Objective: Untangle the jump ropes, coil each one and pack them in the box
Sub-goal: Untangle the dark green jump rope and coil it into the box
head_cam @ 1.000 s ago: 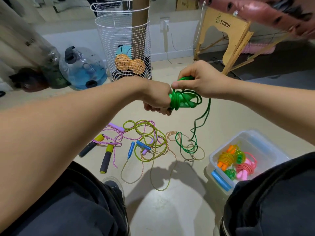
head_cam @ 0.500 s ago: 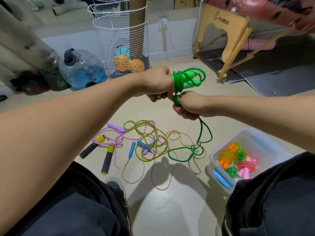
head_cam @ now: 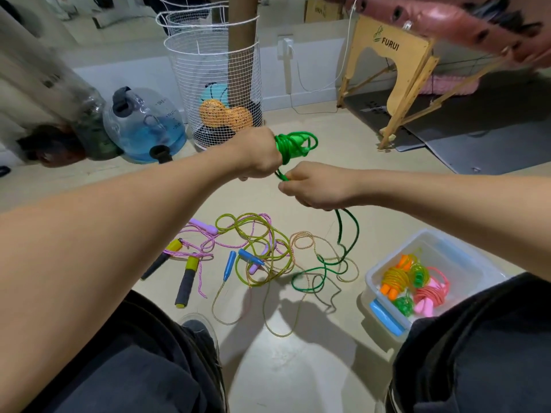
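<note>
A pale floor is carrying a tangle of jump ropes with their handles. A clear box is sitting to the right, and a wire basket and water jug are standing farther back.

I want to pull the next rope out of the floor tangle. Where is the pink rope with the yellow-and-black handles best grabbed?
Grip a yellow-and-black handle, probably from above, fingers around its dark foam shaft. Both handles lie flat at the left edge of the tangle, apart from the crossing loops; the pink cord itself is thin and knotted into other ropes.

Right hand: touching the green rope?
Touching. The head view shows the right hand pinching the green rope, which enters its fingers and hangs out below.
</note>
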